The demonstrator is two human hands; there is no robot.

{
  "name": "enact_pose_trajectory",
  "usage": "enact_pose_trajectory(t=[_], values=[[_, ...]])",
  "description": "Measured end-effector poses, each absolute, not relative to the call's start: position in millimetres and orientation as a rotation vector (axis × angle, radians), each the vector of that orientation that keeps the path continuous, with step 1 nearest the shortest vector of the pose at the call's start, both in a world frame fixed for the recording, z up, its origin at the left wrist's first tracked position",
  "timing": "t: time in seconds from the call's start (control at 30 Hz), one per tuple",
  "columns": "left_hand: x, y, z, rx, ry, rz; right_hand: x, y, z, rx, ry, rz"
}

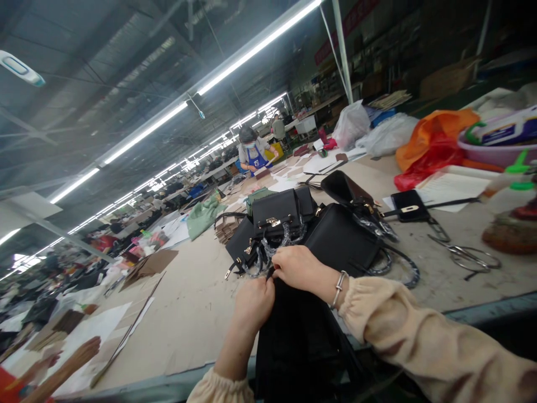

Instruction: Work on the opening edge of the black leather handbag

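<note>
Pinching a black piece (300,341) at the table's (197,313) near edge; left hand (253,302) and right hand (300,270) almost together. Risk: careless tugging might snag the wrapped handles (286,235) just beyond.

A factory workshop, shown by strip lights (260,47), a long worktable (201,313), black handbags (273,208) and an aproned worker (253,155)

Long beige table (205,313), clustered black handbags (274,207), metal scissors (458,252), green cloth (205,216), red plastic bag (419,170)
</note>
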State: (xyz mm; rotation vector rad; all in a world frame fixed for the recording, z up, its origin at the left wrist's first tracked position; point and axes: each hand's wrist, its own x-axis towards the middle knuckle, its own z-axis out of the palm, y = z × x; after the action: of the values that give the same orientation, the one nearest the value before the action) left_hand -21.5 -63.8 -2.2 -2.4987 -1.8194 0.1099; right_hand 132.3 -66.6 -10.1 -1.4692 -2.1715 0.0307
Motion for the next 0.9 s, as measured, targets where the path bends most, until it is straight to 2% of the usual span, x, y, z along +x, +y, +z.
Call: enact_pose_trajectory(t=[0.27, 0.47, 0.9], values=[[-20.9, -68.2, -4.1, -2.476, -1.707, 0.168, 151.3, -64.6, -15.4, -1.189, -2.196, 0.208], [-12.5, -70.7, -3.7, -2.39, -1.793, 0.119, 157.8, -63.7, -19.8, -1.254, -2.065, 0.386], [-8.2, -63.0, 0.7, -2.401, -1.776, 0.145, 158.1, -54.6, -25.0, -1.313, -2.109, 0.414]])
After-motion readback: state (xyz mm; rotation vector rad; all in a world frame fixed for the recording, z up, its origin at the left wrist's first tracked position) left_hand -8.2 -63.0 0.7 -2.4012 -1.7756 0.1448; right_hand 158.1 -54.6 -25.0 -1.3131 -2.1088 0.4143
